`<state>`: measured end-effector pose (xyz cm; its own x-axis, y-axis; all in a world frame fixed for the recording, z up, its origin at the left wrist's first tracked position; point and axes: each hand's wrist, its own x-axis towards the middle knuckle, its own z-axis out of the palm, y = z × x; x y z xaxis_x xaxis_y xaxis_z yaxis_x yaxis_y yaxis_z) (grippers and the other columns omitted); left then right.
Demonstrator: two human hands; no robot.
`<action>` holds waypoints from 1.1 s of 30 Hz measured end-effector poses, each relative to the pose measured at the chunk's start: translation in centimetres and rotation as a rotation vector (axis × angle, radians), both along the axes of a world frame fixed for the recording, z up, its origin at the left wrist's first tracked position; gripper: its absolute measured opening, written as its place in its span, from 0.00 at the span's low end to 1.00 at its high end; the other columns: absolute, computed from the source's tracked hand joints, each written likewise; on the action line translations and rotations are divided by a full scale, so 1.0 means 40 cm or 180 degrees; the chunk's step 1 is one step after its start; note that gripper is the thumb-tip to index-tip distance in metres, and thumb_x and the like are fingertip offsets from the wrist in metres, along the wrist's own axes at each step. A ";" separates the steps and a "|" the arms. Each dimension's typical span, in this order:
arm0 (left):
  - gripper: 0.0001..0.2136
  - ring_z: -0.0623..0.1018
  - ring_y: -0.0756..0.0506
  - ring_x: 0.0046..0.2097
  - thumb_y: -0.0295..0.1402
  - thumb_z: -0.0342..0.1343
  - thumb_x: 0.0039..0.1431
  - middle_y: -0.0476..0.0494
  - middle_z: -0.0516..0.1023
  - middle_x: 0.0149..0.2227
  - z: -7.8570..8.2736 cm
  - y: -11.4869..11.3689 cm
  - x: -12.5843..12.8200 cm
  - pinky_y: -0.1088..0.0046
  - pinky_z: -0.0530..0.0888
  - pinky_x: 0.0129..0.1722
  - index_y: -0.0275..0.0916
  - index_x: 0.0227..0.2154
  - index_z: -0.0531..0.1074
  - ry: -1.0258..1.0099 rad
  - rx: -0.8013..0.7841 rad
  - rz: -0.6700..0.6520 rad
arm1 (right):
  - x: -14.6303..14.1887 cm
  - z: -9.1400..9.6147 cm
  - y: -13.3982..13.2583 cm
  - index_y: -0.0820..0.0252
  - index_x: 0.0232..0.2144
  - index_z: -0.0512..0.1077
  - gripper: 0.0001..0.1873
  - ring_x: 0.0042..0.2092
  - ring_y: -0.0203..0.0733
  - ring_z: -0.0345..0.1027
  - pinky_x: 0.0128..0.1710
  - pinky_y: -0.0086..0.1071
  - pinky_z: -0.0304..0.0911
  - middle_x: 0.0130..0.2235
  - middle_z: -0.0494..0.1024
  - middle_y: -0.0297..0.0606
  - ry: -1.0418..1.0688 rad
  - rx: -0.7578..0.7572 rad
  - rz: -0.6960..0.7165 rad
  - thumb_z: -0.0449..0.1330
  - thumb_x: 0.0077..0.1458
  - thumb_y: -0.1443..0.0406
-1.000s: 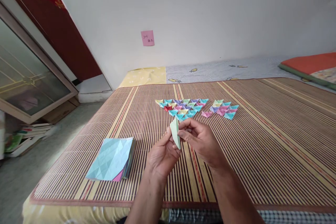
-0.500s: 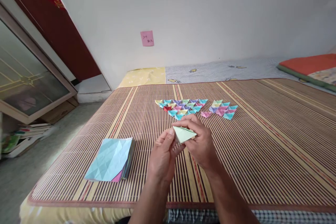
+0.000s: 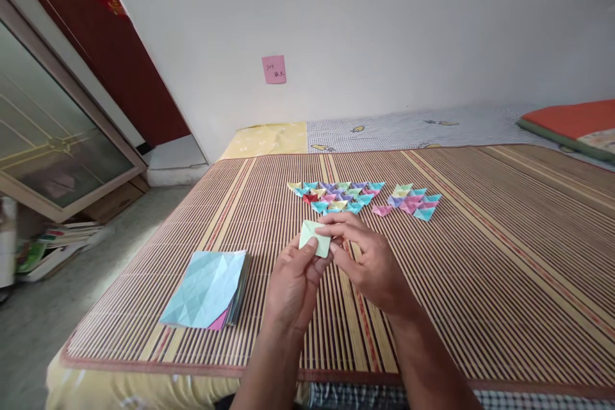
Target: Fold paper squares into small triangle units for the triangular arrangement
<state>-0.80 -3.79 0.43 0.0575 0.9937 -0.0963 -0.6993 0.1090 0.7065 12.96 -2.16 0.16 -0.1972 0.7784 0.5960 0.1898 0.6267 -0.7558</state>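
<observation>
My left hand (image 3: 294,282) and my right hand (image 3: 369,262) meet above a striped bamboo mat (image 3: 480,256). Both pinch a small folded pale green paper piece (image 3: 314,238), which lies flat between my fingertips. Just beyond it lie a large triangle of several folded coloured paper pieces (image 3: 339,197) and a smaller cluster of the same pieces (image 3: 413,201) to its right. A stack of creased paper sheets (image 3: 206,288), light blue on top, rests on the mat left of my left hand.
The mat covers a bed with a yellow sheet (image 3: 264,139) and a checked sheet (image 3: 423,128) at the far side. An orange cushion (image 3: 571,118) lies far right. A glass door (image 3: 52,141) and books (image 3: 52,240) on the floor stand left. A pink note (image 3: 273,69) sticks on the wall.
The green paper turned from standing on edge to a flat folded shape and shifted slightly left between my fingers. Both hands stayed close together over the mat.
</observation>
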 end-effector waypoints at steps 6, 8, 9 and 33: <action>0.21 0.86 0.39 0.42 0.31 0.73 0.50 0.38 0.86 0.39 -0.019 0.009 -0.011 0.66 0.83 0.43 0.34 0.48 0.78 0.0555 0.0247 0.0021 | 0.017 0.004 0.001 0.53 0.46 0.81 0.11 0.51 0.48 0.76 0.55 0.45 0.70 0.47 0.81 0.40 0.0464 -0.0369 -0.0027 0.59 0.67 0.64; 0.20 0.86 0.41 0.40 0.31 0.72 0.51 0.39 0.86 0.40 -0.025 0.008 -0.010 0.68 0.82 0.40 0.35 0.48 0.78 0.0731 0.0311 0.0024 | 0.013 0.001 0.003 0.54 0.43 0.81 0.10 0.47 0.46 0.77 0.49 0.42 0.72 0.45 0.81 0.40 0.0482 -0.0475 -0.0061 0.60 0.67 0.62; 0.21 0.86 0.42 0.39 0.31 0.71 0.52 0.39 0.86 0.41 -0.026 0.007 -0.008 0.69 0.82 0.38 0.36 0.49 0.78 0.0804 0.0341 0.0019 | 0.011 -0.001 0.004 0.54 0.42 0.81 0.09 0.46 0.46 0.77 0.47 0.40 0.72 0.44 0.81 0.40 0.0457 -0.0505 -0.0065 0.60 0.67 0.62; 0.16 0.77 0.48 0.32 0.46 0.66 0.59 0.45 0.80 0.30 -0.029 0.006 -0.016 0.73 0.77 0.34 0.36 0.31 0.82 0.1242 0.0498 -0.0187 | -0.019 -0.007 0.005 0.58 0.31 0.74 0.08 0.33 0.38 0.66 0.35 0.35 0.62 0.30 0.72 0.33 0.0398 -0.0133 -0.0558 0.59 0.64 0.67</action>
